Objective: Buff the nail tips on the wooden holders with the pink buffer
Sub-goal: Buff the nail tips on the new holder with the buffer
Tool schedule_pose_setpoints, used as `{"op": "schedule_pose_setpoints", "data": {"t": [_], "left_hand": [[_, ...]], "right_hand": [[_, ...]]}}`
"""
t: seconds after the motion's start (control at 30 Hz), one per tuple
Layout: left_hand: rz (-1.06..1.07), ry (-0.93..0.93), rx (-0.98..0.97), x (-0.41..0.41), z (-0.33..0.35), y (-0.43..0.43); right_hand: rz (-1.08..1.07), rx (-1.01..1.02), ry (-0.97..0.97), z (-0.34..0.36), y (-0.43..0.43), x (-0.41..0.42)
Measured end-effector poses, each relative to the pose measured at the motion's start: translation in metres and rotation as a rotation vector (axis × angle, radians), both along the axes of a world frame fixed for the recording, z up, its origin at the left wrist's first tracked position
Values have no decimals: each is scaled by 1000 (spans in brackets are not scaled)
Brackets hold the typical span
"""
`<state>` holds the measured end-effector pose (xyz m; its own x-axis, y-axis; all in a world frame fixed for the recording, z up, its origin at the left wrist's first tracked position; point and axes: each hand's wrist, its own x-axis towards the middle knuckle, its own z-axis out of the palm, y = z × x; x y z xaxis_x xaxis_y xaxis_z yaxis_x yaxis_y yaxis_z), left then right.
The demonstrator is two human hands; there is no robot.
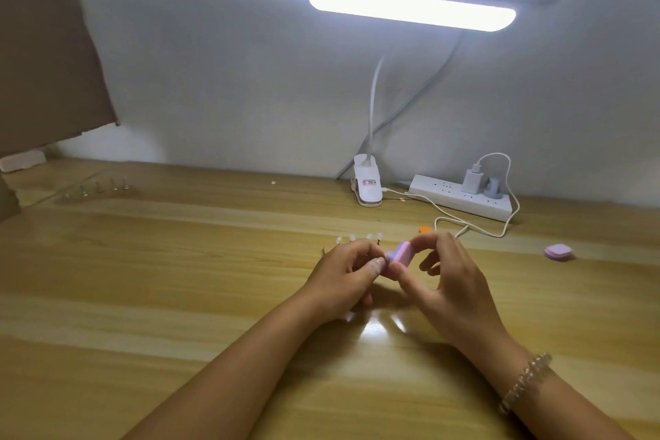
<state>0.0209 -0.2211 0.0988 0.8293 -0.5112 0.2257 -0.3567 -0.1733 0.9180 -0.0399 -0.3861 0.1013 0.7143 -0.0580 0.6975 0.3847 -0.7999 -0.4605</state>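
My right hand (451, 282) pinches a small pink buffer block (403, 253) between thumb and fingers, above the wooden desk. My left hand (344, 273) is curled and pinches something small right against the buffer's left end; my fingers hide what it is. Just behind my left hand stands a row of white nail tips (359, 238) on small holders. A second row of holders with clear tips (98, 187) stands far off at the back left of the desk.
A clip lamp (368, 186) with a lit bar stands at the back, beside a white power strip (460, 198) with a cable trailing forward. Another pink buffer (559, 251) lies at the right, an orange piece (425, 229) behind my hands. Cardboard (46, 57) leans at the left.
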Motion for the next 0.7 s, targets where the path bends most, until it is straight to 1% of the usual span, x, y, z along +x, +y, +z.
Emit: {"op": "schedule_pose_setpoints", "data": {"t": [0.07, 0.1, 0.2, 0.23, 0.3, 0.37, 0.4, 0.5, 0.63, 0.7], "left_hand": [[5, -4, 5, 0, 0, 0], [9, -1, 0, 0, 0, 0], [-13, 49, -58, -2, 0, -1], [-20, 67, -72, -3, 0, -2], [-4, 60, -54, -3, 0, -1], [16, 9, -12, -1, 0, -1], [26, -15, 1, 0, 0, -1], [24, -26, 5, -1, 0, 0], [43, -61, 49, -2, -1, 1], [43, -63, 45, -2, 0, 2]], "right_hand": [[38, -61, -1, -3, 3, -2], [36, -49, 8, -2, 3, -1], [-36, 102, 25, 0, -4, 3], [-42, 120, 22, 1, -6, 3], [1, 52, 16, -1, -3, 0], [48, -42, 25, -2, 3, -3], [50, -40, 32, -1, 4, -2], [-1, 68, 29, 2, -1, 0], [59, -14, 28, 1, 4, -4], [66, 15, 52, 3, 5, -3]]}}
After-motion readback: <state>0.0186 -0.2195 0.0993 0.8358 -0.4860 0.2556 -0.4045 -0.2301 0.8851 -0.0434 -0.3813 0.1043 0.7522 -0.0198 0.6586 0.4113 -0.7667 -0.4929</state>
